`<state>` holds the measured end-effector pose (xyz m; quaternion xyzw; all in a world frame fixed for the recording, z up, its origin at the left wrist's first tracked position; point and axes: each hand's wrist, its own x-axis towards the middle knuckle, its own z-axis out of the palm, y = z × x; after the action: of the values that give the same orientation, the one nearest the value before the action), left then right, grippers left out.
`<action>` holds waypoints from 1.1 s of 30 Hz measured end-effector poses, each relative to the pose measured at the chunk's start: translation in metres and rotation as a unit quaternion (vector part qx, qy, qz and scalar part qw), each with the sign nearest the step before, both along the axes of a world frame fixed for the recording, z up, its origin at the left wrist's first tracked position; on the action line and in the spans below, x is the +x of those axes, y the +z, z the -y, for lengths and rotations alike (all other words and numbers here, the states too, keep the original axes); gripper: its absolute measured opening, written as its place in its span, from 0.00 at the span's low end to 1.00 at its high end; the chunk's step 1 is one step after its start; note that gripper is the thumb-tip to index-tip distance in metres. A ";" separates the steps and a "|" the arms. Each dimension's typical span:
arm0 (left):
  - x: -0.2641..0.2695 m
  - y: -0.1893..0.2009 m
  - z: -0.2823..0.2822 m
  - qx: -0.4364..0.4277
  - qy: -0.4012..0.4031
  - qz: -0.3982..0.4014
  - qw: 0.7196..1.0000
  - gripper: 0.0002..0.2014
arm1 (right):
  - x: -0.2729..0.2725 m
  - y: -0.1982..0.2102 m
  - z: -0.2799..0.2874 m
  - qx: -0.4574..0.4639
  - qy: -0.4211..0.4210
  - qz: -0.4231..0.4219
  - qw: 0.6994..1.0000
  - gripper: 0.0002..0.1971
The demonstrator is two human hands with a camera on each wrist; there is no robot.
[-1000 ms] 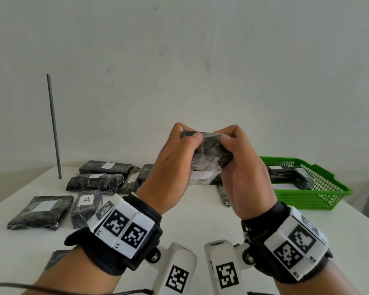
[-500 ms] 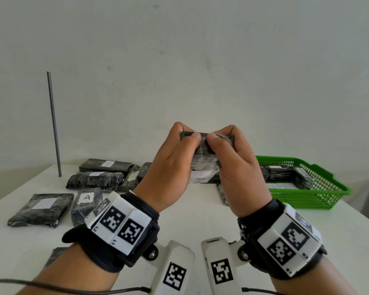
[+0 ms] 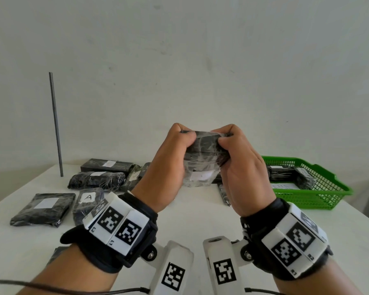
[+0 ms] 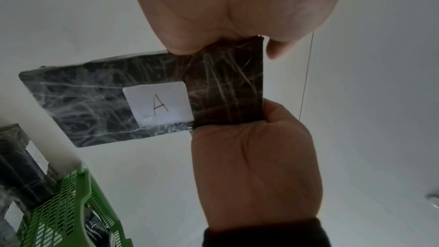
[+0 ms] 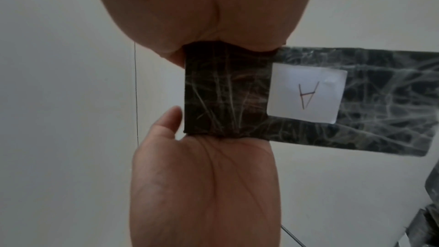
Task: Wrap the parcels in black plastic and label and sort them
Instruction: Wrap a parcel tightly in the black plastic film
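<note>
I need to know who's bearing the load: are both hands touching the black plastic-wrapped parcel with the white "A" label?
Touching. In the head view, the left hand and right hand each grip an end of the black plastic-wrapped parcel, fingers curled over it.

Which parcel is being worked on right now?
Look above the white table, left of the green basket. Both hands, left hand and right hand, grip one black-wrapped parcel. Unlike its neighbours, it is held in the air.
</note>
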<state>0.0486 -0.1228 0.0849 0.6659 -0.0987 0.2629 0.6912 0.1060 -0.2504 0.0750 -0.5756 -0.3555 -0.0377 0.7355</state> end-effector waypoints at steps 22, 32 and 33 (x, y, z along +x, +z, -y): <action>0.000 -0.023 -0.032 0.165 -0.054 -0.179 0.968 0.32 | 0.014 0.018 0.027 0.078 -0.022 -0.088 0.993 0.23; -0.010 -0.015 -0.053 0.294 0.112 -0.109 0.943 0.25 | 0.020 0.012 0.036 -0.482 -0.157 0.185 0.842 0.36; -0.010 -0.014 -0.050 0.281 0.114 -0.086 0.949 0.26 | 0.019 0.010 0.033 -0.485 -0.115 0.182 0.847 0.33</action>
<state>0.0385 -0.0724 0.0713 0.8599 -0.0324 0.2436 0.4474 0.1253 -0.2833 0.0847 -0.8787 -0.3872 -0.0486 0.2748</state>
